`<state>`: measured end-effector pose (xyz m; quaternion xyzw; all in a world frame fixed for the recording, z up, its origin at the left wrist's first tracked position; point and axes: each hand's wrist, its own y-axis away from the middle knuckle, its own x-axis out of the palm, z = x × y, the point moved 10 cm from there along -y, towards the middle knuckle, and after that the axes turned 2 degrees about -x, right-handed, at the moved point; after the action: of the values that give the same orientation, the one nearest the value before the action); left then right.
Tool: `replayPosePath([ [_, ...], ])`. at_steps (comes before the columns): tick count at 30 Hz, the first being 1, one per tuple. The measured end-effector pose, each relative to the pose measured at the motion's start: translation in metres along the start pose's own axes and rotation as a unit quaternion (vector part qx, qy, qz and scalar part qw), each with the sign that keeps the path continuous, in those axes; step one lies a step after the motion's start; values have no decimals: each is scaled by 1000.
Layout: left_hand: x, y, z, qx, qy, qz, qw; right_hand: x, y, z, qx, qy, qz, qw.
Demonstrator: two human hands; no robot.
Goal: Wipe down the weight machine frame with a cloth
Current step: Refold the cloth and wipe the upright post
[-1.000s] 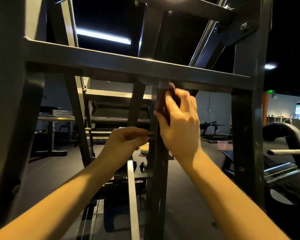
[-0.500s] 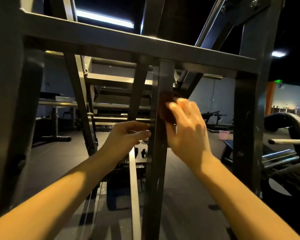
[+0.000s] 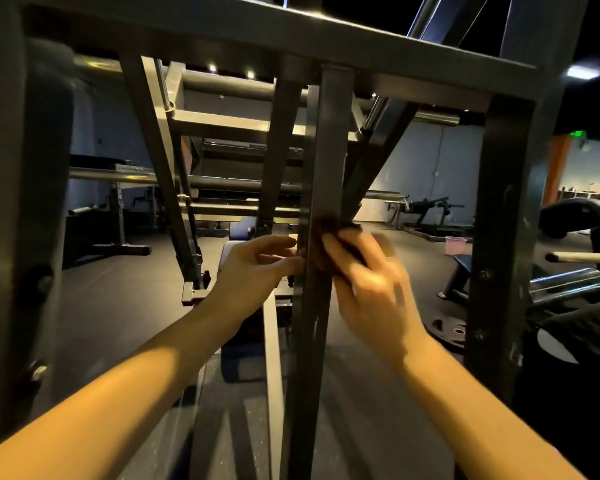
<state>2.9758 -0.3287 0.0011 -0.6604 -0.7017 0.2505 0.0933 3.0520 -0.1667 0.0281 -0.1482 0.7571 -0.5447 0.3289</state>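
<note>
The dark grey weight machine frame fills the head view; its middle upright bar (image 3: 326, 150) runs down from the top crossbar (image 3: 291, 32). My right hand (image 3: 368, 289), blurred by motion, holds a dark reddish-brown cloth (image 3: 326, 233) against the right face of that upright at mid height. My left hand (image 3: 257, 268) sits on the upright's left side, fingers curled with the tips touching its edge. Most of the cloth is hidden behind my right fingers.
A thick frame post (image 3: 21, 202) stands at the left and another post (image 3: 499, 237) at the right. A pale slanted rail (image 3: 272, 358) lies below my left hand. A pink bucket (image 3: 455, 244), a weight plate (image 3: 447, 330) and other gym machines sit behind.
My right hand has slid the cloth down the middle upright, from just under the top crossbar to mid height. My left hand has stayed at the upright's left edge.
</note>
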Motion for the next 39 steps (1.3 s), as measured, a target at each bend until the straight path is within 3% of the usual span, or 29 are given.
replayPosePath([
  [3, 2, 0, 13, -27, 13, -7, 1000, -15, -40, -6, 23, 10, -64, 998],
  [5, 3, 4, 25, -56, 33, -2, 998, 0, -8, -2, 32, -12, -56, 998],
  [9, 8, 12, 42, -97, 78, 24, 992, 38, 101, 27, 13, -26, 88, 996],
  [12, 15, 20, 44, -110, 73, 55, 990, 47, 116, 23, -2, -32, 165, 986],
  [19, 21, 24, 55, -120, 90, 53, 987, 7, 19, 1, 80, -44, -38, 995],
  [21, 26, 25, 64, -121, 102, 62, 985, 24, 52, 7, 97, -42, -13, 994],
  [25, 33, 31, 79, -133, 119, 62, 982, 70, 175, 28, 152, -92, 153, 972],
  [27, 36, 37, 86, -143, 117, 68, 981, 75, 201, 38, 149, -93, 198, 964],
  [29, 36, 41, 88, -138, 111, 72, 982, 67, 173, 29, 167, -91, 177, 966],
  [34, 34, 41, 80, -126, 99, 95, 982, 26, 66, 3, 147, -53, -1, 988],
  [36, 34, 38, 84, -124, 96, 90, 984, 45, 103, 7, 193, -72, 20, 978],
  [39, 34, 34, 93, -131, 99, 77, 983, 79, 201, 35, 257, -98, 114, 955],
])
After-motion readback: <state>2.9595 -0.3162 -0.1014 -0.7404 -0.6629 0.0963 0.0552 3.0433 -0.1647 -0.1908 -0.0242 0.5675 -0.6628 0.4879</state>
